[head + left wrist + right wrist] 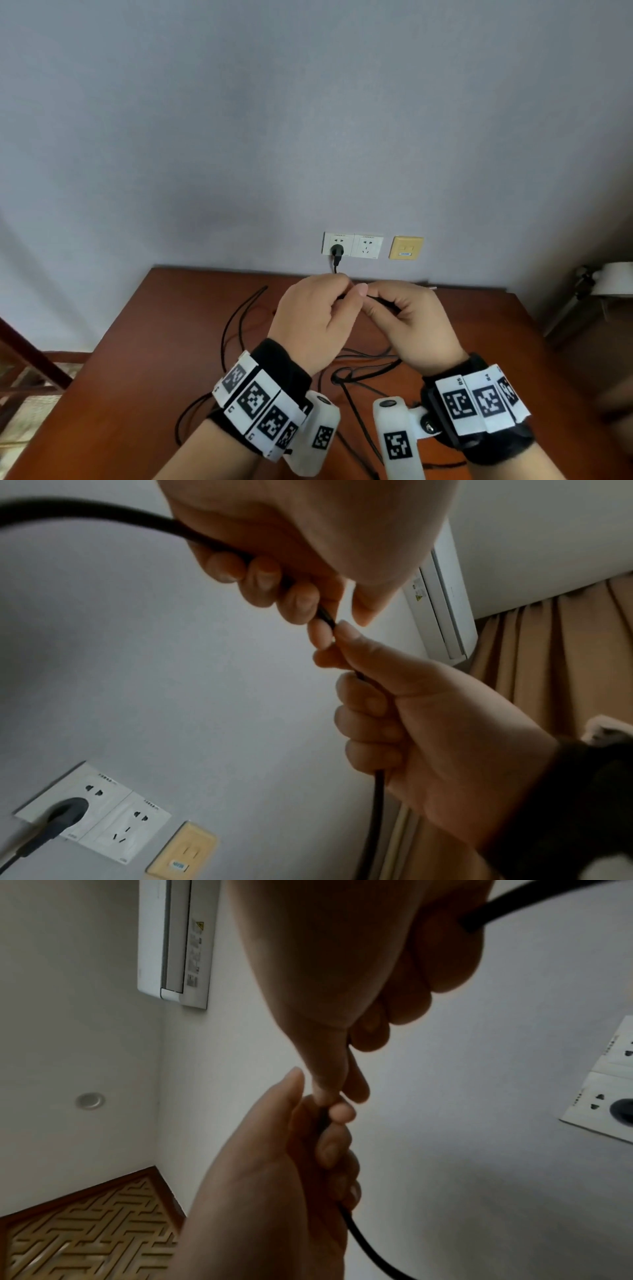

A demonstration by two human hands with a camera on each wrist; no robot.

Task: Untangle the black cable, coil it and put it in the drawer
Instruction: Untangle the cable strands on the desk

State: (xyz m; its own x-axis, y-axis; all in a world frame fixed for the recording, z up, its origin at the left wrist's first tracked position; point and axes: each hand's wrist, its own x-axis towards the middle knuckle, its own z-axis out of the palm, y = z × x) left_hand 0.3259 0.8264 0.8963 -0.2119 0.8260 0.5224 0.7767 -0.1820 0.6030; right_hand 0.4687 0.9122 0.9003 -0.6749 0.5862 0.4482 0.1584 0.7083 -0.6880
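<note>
The black cable (363, 373) lies in tangled loops on the brown wooden table (137, 342), with long loops running out to the left. Above the table's back part, my left hand (346, 291) and right hand (366, 298) meet, each pinching the same raised stretch of cable. In the left wrist view the cable (103, 512) enters my left hand (329, 612), passes into my right hand (334, 637) and hangs down below it. The right wrist view shows my right hand (339, 1093) on top, my left hand (318, 1104) underneath and the cable (363, 1242) trailing down. No drawer is in view.
A black plug (337, 251) sits in a white wall socket just behind the table; whether it belongs to this cable I cannot tell. A second socket (368, 246) and a yellow plate (406, 247) are beside it. A wooden frame (30, 356) stands left, a white object (613, 281) right.
</note>
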